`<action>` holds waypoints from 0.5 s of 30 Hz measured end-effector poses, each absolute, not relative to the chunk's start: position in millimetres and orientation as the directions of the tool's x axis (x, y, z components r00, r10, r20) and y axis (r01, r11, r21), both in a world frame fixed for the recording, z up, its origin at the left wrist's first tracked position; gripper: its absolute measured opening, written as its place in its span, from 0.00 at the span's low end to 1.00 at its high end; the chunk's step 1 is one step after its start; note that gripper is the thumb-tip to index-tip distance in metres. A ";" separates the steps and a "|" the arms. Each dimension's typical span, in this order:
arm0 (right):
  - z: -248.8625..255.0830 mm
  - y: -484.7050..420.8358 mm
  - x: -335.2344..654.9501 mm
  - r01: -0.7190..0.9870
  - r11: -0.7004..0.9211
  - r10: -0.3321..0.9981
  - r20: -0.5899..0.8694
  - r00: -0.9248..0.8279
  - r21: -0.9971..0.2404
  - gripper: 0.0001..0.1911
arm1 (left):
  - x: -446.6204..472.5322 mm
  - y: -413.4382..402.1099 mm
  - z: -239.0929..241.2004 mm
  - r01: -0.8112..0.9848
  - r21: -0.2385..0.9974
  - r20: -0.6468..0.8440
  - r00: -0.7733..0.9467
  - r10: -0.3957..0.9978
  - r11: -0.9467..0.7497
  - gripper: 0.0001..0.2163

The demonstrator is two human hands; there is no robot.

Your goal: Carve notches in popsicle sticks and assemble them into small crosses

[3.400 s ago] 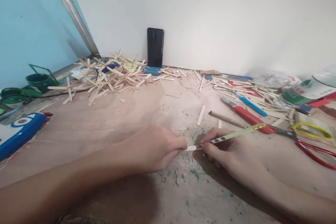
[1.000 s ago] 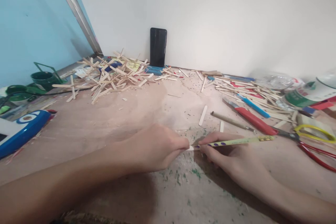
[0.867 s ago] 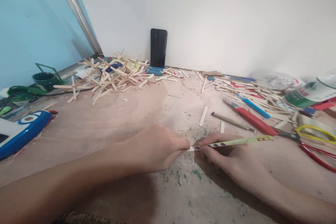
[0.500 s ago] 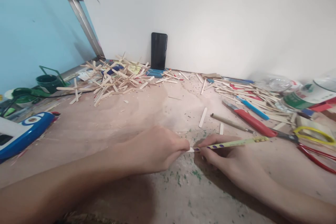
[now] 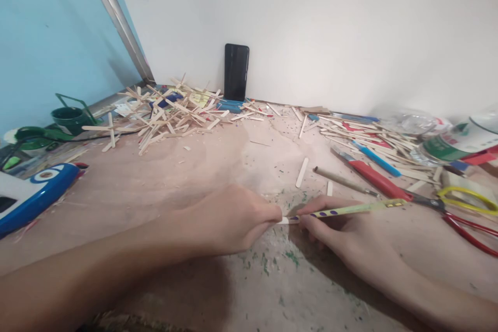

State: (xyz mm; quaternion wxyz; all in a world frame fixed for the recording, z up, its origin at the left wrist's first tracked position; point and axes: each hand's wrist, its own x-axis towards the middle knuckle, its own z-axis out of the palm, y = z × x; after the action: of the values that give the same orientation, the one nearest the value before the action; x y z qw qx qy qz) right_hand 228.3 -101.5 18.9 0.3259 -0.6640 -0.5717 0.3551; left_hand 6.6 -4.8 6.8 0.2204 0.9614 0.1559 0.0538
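My left hand (image 5: 233,223) rests on the worktop with its fingers pinched on a small pale wooden stick (image 5: 284,220). My right hand (image 5: 342,233) grips a yellow-green pencil with purple dots (image 5: 346,211), whose tip meets the stick where my left fingers hold it. Both hands lie low on the board, close together near the middle front. A loose short stick (image 5: 301,172) lies just beyond them.
A heap of craft sticks (image 5: 167,114) sits back left, more sticks (image 5: 373,137) back right. A black phone (image 5: 236,71) leans on the wall. Red-handled scissors (image 5: 462,218), a red knife (image 5: 373,179), a blue pen (image 5: 375,157) and a bottle (image 5: 459,137) lie right. Blue case (image 5: 35,197) left.
The hands hold nearly still; the pencil's angle shifts slightly against the stick. The camera drifts a little.
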 end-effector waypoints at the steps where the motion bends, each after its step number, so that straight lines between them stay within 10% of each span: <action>1: 18.8 -101.1 228.3 0.526 -0.134 0.990 -0.096 0.098 -0.840 0.13 | 6.5 -4.8 6.7 0.276 0.440 0.034 0.946 0.323 -0.855 0.08; 15: 19.1 -100.0 227.3 0.551 -0.097 0.995 -0.069 0.070 -0.829 0.11 | 6.9 -5.2 7.0 0.280 0.443 0.041 0.943 0.331 -0.852 0.08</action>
State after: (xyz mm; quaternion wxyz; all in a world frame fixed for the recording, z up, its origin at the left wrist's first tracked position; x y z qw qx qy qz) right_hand 227.3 -100.0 19.1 0.3234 -0.6562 -0.5891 0.3432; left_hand 6.9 -5.2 7.0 0.2211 0.9604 0.1590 0.0582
